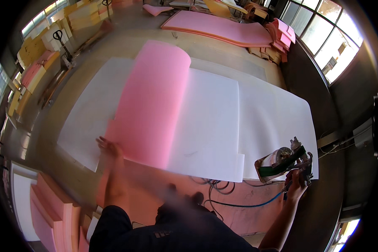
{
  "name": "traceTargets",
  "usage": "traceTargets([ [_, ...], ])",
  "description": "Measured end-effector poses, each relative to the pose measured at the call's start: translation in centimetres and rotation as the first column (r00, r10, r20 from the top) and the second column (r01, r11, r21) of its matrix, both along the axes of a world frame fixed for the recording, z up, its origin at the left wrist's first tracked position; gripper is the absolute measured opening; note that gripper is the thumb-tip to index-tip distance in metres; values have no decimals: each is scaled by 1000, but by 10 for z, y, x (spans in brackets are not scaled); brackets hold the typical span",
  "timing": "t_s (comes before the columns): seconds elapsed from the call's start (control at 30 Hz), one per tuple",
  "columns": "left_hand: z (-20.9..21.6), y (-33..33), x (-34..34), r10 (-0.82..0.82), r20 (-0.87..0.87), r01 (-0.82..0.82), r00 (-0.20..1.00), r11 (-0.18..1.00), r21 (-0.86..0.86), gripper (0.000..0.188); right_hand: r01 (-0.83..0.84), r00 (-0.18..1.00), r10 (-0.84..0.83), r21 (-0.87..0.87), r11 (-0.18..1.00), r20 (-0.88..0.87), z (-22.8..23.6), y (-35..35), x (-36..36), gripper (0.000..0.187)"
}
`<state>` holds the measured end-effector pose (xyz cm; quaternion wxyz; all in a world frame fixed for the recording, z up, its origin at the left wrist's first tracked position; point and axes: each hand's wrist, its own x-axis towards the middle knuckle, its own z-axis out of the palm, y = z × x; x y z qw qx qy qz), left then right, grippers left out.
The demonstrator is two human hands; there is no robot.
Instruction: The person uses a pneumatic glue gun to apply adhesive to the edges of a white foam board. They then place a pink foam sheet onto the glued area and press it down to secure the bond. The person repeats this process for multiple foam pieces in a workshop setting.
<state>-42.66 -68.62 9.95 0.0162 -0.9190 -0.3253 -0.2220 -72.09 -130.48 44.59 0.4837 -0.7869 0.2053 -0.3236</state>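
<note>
My right hand [297,181] is wrapped round the handle of a spray gun [308,168]. A dirty cup with a green band [277,164] is fixed to the gun, and a blue hose [256,204] runs from the handle. My left hand [108,145], slightly blurred, has its fingers apart beside the near left corner of a pink foam sheet [153,101]. Whether it touches the foam I cannot tell. The pink sheet curves up along its right side, next to a white sheet [208,122]. Under them spreads a larger white sheet [277,113].
A pink foam stack [218,27] lies at the far side. Cut foam blocks [56,214] stand at the lower left. A pallet jack [65,52] is at the far left. Dark coiled hose [220,187] lies near my feet. A dark wall with windows [323,33] borders the right.
</note>
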Motion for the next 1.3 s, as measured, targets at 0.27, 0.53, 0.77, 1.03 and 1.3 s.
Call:
traceTargets([
  [0.27, 129, -65, 43, -645, -693, 715, 321, 645, -269, 76, -55, 998, 54, 65, 996, 20, -29, -57, -14, 22],
  [0.53, 142, -172, 45, -512, -647, 348, 565, 859, -376, 90, -40, 998, 31, 212, 976, 47, -41, -43, -11, 13],
  [0.77, 130, -193, 36, -598, -486, 768, 638, 441, 464, 65, -23, 998, 13, 173, 985, 58, -40, -47, -20, 22],
  [1.03, 124, -213, 41, -559, -719, 855, 413, 509, 96, 58, -160, 987, 160, -16, 987, 5, -29, -54, -12, 23],
  [1.3, 108, -179, 23, -609, -580, 634, 541, 748, -195, 87, -170, 981, 169, 0, 985, 98, -30, -54, 2, 30],
])
